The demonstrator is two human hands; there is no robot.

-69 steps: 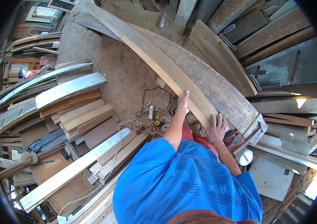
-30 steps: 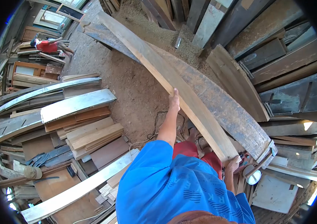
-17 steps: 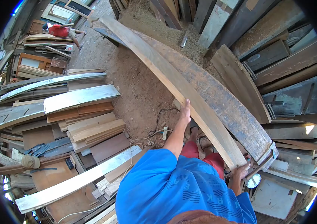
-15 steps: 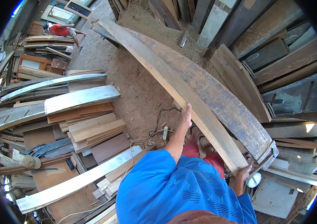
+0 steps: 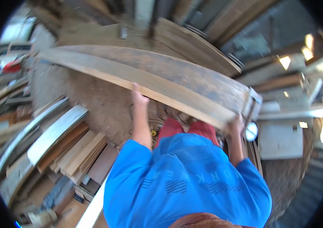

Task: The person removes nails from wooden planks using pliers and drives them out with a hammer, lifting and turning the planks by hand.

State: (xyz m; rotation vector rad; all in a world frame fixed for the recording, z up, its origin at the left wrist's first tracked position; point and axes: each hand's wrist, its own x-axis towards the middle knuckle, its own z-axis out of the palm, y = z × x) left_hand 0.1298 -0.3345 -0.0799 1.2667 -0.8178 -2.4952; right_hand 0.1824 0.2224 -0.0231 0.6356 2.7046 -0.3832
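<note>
A long wooden plank [image 5: 157, 84] stretches from the upper left to just in front of my body. My left hand [image 5: 140, 98] grips its near edge around the middle, the thumb pointing up over the side. At the plank's right end, my right hand [image 5: 237, 126] is closed around the corner; its fingers are partly hidden and blurred. Behind the plank, and overlapped by it, lies a worn, stained workbench top [image 5: 207, 81]. A clamp-like fitting [image 5: 252, 102] is at the bench's right end, close to my right hand.
Stacked boards [image 5: 79, 154] and a white-faced panel [image 5: 57, 133] are on the left. More planks [image 5: 197, 45] lean beyond the bench. A round white object [image 5: 251, 131] and a pale panel [image 5: 282, 140] stand at right. A blurred person in red [image 5: 12, 66] is far left.
My view has swung right, so the plank and bench now lie flatter across the picture. Both hands keep their hold on the plank.
</note>
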